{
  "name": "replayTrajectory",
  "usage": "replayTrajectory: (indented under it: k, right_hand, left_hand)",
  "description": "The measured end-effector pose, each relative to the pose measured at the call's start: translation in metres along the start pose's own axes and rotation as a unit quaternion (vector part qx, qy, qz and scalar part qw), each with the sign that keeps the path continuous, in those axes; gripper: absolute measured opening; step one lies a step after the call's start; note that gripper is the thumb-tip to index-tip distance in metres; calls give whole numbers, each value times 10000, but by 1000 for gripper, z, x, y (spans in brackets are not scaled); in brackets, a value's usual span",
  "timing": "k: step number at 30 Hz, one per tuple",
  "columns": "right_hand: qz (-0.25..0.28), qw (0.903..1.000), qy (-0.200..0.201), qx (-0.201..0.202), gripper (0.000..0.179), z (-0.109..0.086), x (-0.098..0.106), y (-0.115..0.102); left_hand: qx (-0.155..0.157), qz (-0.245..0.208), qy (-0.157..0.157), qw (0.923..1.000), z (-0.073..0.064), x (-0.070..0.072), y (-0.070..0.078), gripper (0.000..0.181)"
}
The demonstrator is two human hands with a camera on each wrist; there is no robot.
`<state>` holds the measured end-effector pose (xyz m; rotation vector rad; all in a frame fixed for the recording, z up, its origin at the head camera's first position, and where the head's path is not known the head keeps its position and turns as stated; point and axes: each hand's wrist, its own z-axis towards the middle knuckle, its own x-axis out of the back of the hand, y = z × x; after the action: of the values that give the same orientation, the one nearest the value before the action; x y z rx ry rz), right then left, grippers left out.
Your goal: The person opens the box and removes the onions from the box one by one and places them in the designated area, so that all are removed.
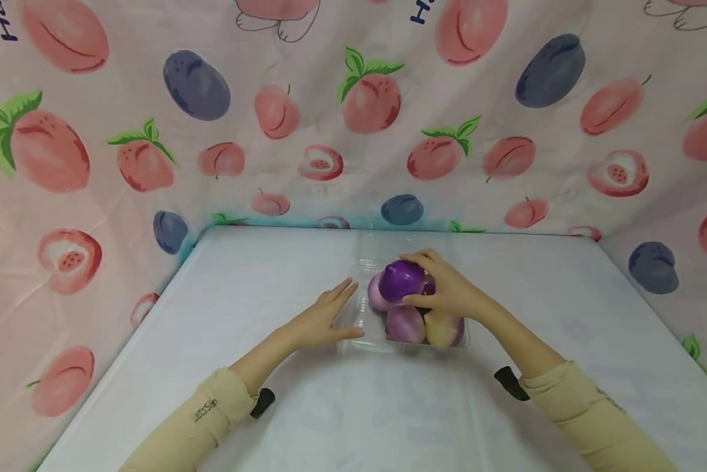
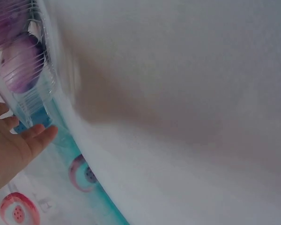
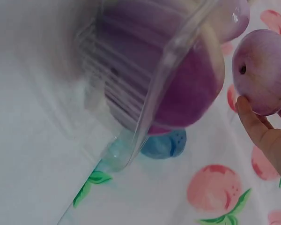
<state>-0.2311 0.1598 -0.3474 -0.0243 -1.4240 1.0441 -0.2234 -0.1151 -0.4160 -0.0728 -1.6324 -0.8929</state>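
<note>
In the head view my right hand (image 1: 450,288) grips a glossy purple round fruit (image 1: 401,282) with a pointed tip, above a clear plastic box (image 1: 373,335). The right wrist view shows this fruit paler, with a small dark hole, against the fingers. Beneath it lie several more fruits, among them a lilac one (image 1: 405,324) and a yellowish one (image 1: 443,328) with a purple side. At the box's left side is my left hand (image 1: 324,321), fingers spread and holding nothing. Whether its fingertips touch the clear wall I cannot tell.
A transparent lid (image 1: 400,244) lies folded back behind the box. White cloth covers the table (image 1: 259,275). A fruit-print curtain (image 1: 341,190) hangs along the back and both sides. Black straps (image 1: 263,403) show at both sleeves.
</note>
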Motion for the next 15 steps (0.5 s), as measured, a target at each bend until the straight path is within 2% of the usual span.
replayTrajectory:
  k: [7,15]
  right_hand:
    - [97,9998,182,-34,66,-4,11,7]
    - [249,9989,338,-217,67,-7,25,20]
  left_hand:
    - [138,692,-49,9975,11,-6,5,98]
    - [219,928,-91,9954,12,-8,7,99]
